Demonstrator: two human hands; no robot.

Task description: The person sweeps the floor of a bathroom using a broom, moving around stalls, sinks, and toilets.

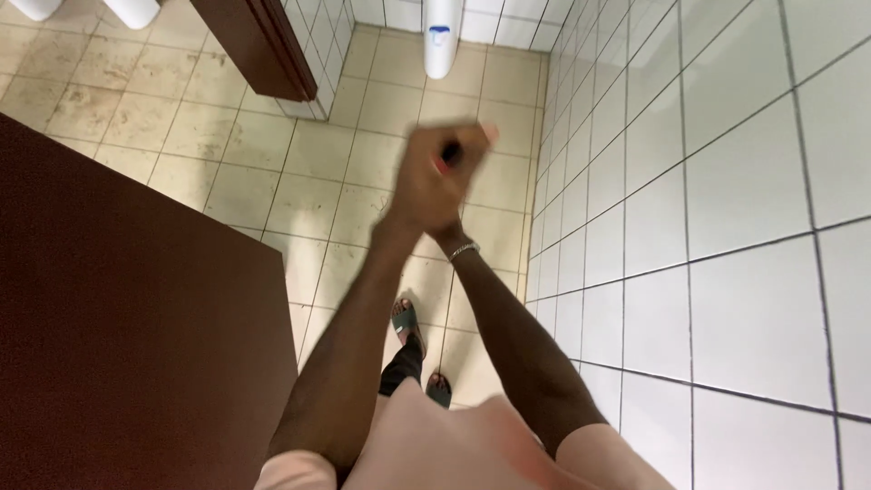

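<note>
Now | two hands: left hand [426, 186], right hand [463, 154] | grip together on one small red object [445, 160] | two sandals [408, 319]

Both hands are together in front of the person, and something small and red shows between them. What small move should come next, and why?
Probably hold both hands still for a moment. The left hand and right hand are clasped and blurred, so the small red thing between them cannot be identified. Steadying it over the tiled floor should show the grip.
</note>
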